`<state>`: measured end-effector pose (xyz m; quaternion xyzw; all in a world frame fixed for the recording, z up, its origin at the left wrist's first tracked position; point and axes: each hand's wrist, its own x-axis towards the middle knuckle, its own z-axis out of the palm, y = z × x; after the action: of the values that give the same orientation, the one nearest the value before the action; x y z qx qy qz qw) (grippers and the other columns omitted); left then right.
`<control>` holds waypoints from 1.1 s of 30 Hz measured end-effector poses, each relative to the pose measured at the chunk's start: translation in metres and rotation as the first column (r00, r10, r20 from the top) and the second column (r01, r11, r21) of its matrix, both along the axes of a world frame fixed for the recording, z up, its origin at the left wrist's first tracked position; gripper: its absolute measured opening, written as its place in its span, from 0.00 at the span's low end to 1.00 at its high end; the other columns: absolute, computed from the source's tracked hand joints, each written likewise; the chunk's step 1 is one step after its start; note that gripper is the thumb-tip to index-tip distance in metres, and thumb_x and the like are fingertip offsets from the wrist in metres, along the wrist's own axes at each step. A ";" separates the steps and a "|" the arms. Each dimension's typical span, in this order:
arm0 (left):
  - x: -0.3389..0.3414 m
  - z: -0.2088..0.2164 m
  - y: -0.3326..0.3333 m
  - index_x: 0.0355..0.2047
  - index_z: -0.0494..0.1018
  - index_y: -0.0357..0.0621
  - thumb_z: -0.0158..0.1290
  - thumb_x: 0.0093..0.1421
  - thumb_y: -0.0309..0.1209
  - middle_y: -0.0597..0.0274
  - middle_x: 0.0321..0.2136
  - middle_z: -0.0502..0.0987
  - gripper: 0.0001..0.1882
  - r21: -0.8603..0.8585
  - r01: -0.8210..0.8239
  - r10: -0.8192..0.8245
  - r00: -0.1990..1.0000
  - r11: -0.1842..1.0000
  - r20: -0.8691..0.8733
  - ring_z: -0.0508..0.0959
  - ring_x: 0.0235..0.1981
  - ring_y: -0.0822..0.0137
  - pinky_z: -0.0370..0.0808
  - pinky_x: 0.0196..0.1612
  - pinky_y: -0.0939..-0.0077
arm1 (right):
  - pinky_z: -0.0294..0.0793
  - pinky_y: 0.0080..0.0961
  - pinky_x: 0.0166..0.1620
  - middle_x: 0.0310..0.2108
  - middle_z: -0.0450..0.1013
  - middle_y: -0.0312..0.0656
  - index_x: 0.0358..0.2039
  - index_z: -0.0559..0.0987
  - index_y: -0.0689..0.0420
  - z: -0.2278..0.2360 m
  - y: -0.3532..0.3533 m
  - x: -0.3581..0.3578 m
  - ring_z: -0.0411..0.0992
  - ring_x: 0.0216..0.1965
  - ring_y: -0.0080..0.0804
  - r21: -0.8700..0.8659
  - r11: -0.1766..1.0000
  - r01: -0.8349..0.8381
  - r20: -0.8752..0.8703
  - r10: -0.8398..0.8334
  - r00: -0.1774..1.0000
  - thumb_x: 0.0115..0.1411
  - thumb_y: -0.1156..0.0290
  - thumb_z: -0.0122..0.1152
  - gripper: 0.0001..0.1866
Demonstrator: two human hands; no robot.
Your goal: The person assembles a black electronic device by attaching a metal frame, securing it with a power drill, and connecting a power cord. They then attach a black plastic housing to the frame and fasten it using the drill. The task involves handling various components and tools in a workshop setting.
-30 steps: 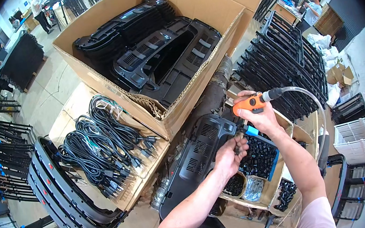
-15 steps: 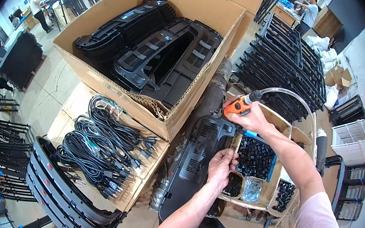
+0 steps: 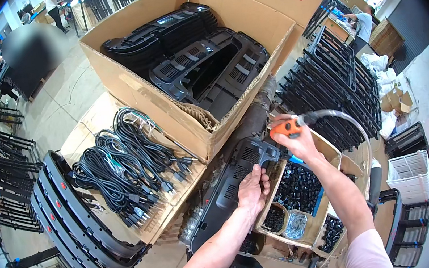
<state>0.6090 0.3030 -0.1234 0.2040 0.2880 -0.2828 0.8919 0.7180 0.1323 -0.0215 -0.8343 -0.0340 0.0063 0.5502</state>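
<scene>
A black plastic housing cover (image 3: pixel 222 200) with slotted vents lies aslant in front of me. My left hand (image 3: pixel 253 188) is at its right edge, thumb stretched on the vented face and the other fingers curled by the edge. At the cover's far right corner, my right hand (image 3: pixel 300 142) is wrapped round an orange power screwdriver (image 3: pixel 287 128), with a hose (image 3: pixel 341 113) running from its rear. The tool's tip is hidden behind the hand. Close by the left hand, a cardboard parts tray (image 3: pixel 313 237) holds black plastic pieces (image 3: pixel 297 185), small dark screws (image 3: pixel 274 217) and silvery pins (image 3: pixel 296 226).
Beyond the cover stands a big carton (image 3: pixel 140 92) of stacked black covers (image 3: pixel 164 30). Bundled black power cords (image 3: pixel 127 166) lie on cardboard at left, beside curved black panels (image 3: pixel 70 221). Black frames (image 3: pixel 322 94) are stacked at right, near a white basket (image 3: pixel 410 177). Other people work farther off.
My left hand has gone from the parts tray's edge up onto the cover, its thumb now laid on it. My right hand and the screwdriver have shifted slightly in view.
</scene>
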 end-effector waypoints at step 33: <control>-0.003 0.007 0.038 0.50 0.75 0.40 0.47 0.80 0.37 0.62 0.37 0.76 0.13 -0.121 -0.067 0.054 0.993 0.990 -0.102 0.78 0.34 0.65 0.82 0.39 0.69 | 0.81 0.34 0.60 0.53 0.82 0.49 0.61 0.75 0.67 0.016 0.082 -0.030 0.80 0.54 0.34 0.120 0.992 -0.044 -0.012 0.046 0.999 0.57 0.73 0.78 0.32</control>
<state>0.6065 0.3409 -0.1162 0.1249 0.3196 -0.2827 0.8957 0.6885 0.2145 -0.0058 -0.7988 -0.0489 0.0227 0.5991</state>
